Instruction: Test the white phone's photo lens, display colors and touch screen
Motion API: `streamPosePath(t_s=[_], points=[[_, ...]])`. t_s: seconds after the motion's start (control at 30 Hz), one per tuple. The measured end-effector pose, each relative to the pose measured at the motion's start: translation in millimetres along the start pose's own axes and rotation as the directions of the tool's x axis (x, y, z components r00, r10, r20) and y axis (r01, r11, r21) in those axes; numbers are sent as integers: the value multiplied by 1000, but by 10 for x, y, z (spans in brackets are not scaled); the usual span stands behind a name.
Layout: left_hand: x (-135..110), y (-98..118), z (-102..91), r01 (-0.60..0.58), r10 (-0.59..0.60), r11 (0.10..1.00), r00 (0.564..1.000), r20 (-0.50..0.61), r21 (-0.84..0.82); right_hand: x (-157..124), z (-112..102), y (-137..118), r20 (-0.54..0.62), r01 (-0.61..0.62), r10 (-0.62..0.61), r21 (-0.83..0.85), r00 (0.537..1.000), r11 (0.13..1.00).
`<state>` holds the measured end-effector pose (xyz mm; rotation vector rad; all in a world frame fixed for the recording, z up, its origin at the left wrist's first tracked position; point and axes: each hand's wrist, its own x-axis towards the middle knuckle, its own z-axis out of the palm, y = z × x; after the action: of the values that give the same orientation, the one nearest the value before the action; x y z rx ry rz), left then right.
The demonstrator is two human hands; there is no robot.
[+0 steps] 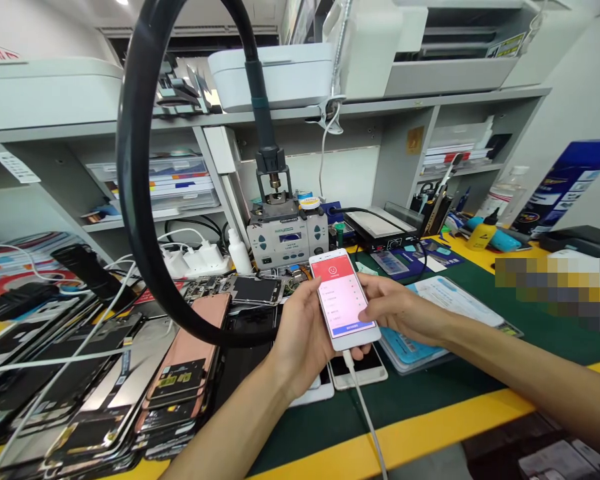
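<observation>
My left hand (pixel 300 333) is wrapped round a white smartphone (pixel 341 300) from its left side and from beneath. The phone's screen is lit, with a red band and a face icon at the top, a list below and a blue button at the bottom. My right hand (pixel 400 303) is at the phone's right edge, its thumb over the lower part of the screen and its fingers curled behind. A white cable (pixel 363 400) is plugged into the phone's bottom end. Under my hands lies another white phone (pixel 365 372) on the green mat.
Stacked phone parts and screens (pixel 180 373) cover the left side. A thick black hose (pixel 135 167) loops in front, above a grey rework station (pixel 290 237). Clear plastic sleeves (pixel 460 300) lie on the green mat (pixel 545 320). A yellow bottle (pixel 483 233) stands at the right.
</observation>
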<state>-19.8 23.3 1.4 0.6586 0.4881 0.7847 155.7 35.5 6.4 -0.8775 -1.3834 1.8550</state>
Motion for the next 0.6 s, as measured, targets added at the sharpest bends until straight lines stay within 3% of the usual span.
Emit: streamPosePath(t_s=[0.37,0.6], points=[[7,-9,12,-14,14,1000,1000,-8,28,-23,-34,-15,152,15,-13,-10,988,1000],[18,-36,-18,-46,47,997,999,-8,64,-1,-44,-18,67,-9,9,5,998,1000]])
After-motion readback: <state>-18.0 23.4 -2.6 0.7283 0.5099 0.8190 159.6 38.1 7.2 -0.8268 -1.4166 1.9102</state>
